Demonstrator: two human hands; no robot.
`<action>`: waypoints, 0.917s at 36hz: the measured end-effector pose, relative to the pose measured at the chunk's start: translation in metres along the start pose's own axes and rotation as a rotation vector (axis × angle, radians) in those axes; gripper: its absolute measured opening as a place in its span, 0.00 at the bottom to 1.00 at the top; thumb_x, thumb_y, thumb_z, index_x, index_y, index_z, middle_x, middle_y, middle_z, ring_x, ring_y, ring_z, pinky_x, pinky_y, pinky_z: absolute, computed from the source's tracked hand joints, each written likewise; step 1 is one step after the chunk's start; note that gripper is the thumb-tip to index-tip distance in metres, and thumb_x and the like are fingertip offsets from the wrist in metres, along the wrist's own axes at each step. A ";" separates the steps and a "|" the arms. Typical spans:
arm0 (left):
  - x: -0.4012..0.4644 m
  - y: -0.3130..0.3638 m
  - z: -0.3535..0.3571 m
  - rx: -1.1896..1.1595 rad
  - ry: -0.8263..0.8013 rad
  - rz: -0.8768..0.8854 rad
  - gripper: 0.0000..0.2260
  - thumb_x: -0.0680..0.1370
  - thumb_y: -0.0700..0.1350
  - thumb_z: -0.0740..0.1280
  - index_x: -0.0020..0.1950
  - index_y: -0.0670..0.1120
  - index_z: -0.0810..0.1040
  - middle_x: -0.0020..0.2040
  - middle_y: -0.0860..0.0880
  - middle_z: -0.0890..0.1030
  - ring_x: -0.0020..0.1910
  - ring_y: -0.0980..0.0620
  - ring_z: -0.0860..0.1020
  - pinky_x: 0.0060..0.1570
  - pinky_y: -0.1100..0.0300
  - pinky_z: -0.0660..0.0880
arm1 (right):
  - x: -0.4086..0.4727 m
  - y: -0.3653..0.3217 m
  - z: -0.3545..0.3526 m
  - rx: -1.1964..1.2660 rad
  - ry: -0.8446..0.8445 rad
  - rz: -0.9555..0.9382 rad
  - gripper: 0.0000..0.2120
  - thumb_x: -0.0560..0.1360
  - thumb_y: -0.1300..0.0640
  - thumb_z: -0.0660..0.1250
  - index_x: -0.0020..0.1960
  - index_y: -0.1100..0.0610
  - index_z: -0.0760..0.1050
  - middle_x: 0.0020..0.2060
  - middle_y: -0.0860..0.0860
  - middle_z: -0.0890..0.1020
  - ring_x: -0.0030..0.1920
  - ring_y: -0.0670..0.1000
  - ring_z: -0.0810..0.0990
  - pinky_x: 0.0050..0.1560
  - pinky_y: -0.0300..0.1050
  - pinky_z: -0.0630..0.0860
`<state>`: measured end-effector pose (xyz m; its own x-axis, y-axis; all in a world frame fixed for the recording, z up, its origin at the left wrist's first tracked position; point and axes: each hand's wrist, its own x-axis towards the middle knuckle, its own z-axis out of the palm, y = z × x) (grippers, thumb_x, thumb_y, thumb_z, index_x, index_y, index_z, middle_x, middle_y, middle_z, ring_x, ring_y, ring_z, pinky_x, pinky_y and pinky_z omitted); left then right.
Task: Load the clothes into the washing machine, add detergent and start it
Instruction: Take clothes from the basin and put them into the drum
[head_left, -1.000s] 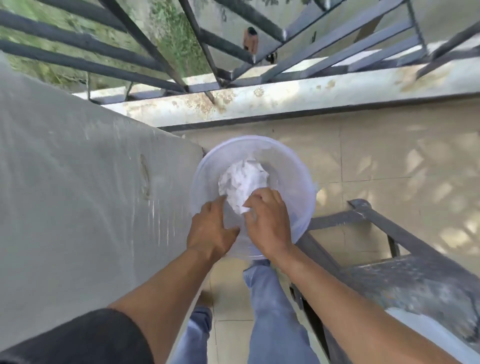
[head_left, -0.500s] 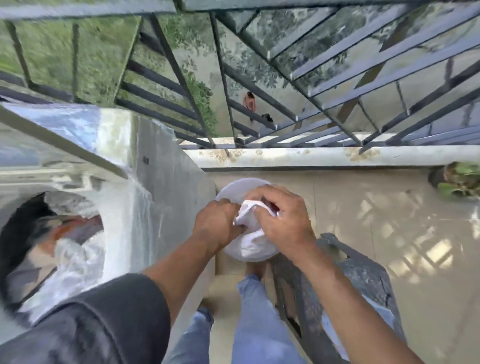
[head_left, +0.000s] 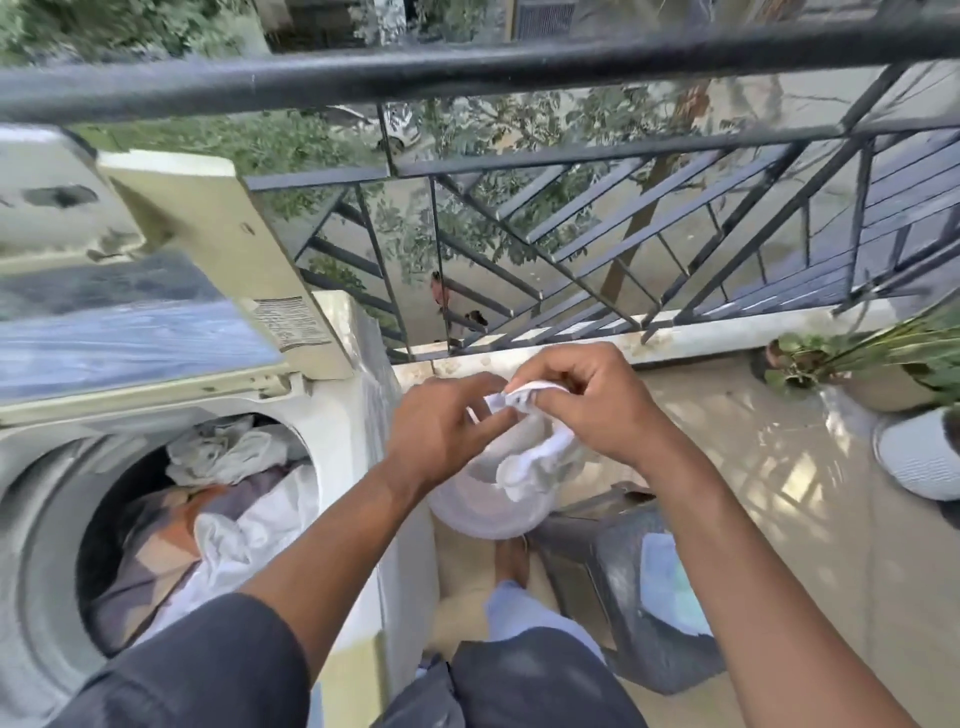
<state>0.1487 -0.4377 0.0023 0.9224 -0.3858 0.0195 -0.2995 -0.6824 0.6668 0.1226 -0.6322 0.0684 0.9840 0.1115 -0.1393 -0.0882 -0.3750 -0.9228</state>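
My left hand (head_left: 441, 431) and my right hand (head_left: 592, 400) both pinch a small white cloth (head_left: 524, 467) that hangs down between them, above a translucent white basin (head_left: 483, 514) on the floor. To the left stands a top-loading washing machine (head_left: 353, 364) with its lid (head_left: 130, 332) raised. Its drum (head_left: 47, 545) holds several garments (head_left: 228, 530), white, grey and orange. No detergent is in view.
A dark metal railing (head_left: 519, 62) runs along the balcony edge ahead. A grey plastic stool (head_left: 649, 597) stands by my right leg. Potted plants (head_left: 852, 364) and a white slipper (head_left: 919, 457) sit at the right on the tiled floor.
Both hands lifted the white cloth up out of the basin and raised it higher. My view rose and swung left, bringing the open washing machine drum into sight.
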 end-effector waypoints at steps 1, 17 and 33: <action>-0.001 0.003 -0.006 -0.021 0.002 0.014 0.14 0.74 0.70 0.66 0.48 0.62 0.81 0.31 0.64 0.78 0.35 0.56 0.80 0.36 0.60 0.69 | -0.001 -0.008 -0.001 -0.005 0.004 -0.002 0.10 0.71 0.64 0.71 0.43 0.51 0.87 0.41 0.51 0.88 0.46 0.57 0.85 0.50 0.56 0.81; -0.024 0.054 -0.084 -0.232 0.283 0.232 0.09 0.79 0.55 0.75 0.51 0.50 0.88 0.41 0.56 0.88 0.40 0.61 0.86 0.43 0.54 0.85 | -0.022 -0.097 -0.010 -0.371 0.143 -0.115 0.08 0.74 0.58 0.73 0.44 0.45 0.85 0.27 0.40 0.76 0.28 0.42 0.70 0.32 0.40 0.68; -0.019 0.040 -0.074 -0.771 -0.227 0.082 0.11 0.81 0.49 0.73 0.55 0.42 0.82 0.47 0.46 0.86 0.47 0.49 0.83 0.52 0.51 0.77 | -0.039 -0.125 -0.019 -0.451 0.144 -0.185 0.10 0.72 0.63 0.71 0.44 0.48 0.86 0.25 0.44 0.75 0.27 0.42 0.70 0.31 0.38 0.67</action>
<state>0.1371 -0.4112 0.0837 0.8081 -0.5890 -0.0058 -0.0349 -0.0577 0.9977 0.0981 -0.6068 0.1961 0.9910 0.0978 0.0918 0.1341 -0.7244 -0.6762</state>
